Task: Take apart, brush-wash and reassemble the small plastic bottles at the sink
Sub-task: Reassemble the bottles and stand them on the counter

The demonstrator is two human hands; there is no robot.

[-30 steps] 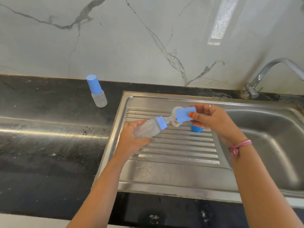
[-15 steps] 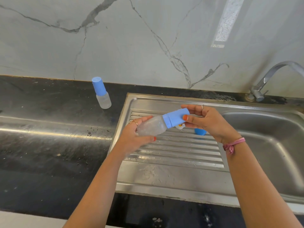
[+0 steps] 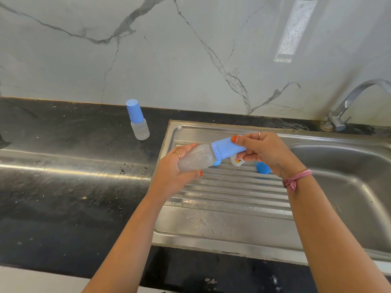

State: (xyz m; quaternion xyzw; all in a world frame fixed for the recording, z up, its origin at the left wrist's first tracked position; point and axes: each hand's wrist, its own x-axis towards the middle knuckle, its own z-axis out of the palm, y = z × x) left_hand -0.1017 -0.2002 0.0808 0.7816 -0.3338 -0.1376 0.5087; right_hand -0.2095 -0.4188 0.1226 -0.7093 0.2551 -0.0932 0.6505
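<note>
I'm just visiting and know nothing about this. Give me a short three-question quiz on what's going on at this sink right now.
1. True or false: the spare bottle on the dark counter stands upright with its blue cap on.
2. What does the right hand grip?
A. the tap
B. the blue cap of the held bottle
C. a brush
3. Fill in: the left hand holds the bottle's clear ____.

Key: 1 true; 2 B; 3 body. The loose blue piece lies on the ribbed drainboard, left of the basin.
</note>
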